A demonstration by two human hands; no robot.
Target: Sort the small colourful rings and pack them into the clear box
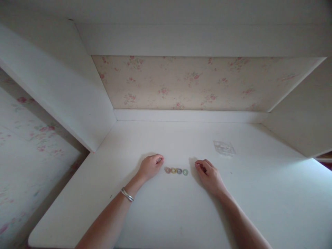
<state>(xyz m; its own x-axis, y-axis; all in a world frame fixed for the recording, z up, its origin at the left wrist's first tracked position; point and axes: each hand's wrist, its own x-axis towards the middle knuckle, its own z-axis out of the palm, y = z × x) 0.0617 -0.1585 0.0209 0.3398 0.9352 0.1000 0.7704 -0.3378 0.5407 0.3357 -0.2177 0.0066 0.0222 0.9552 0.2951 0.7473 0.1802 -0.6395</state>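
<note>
Several small ring-shaped pieces lie in a short row on the white desk: a pinkish one (168, 170) at the left, a yellow one (173, 170), a greyish-purple one (179, 171) and a green one (185, 172) at the right. My left hand (151, 166) rests on the desk just left of the row, its fingers curled closed, with a silver bangle (127, 194) at the wrist. To the right of the green ring, my right hand (209, 175) lies with fingers curled in. I see nothing held in either hand. Neither touches the rings.
A clear plastic packet (224, 148) lies farther back on the white desk (166, 211), to the right. White side panels (64, 72) and an overhead shelf (202, 38) enclose the desk. Flowered wallpaper (181, 83) covers the back.
</note>
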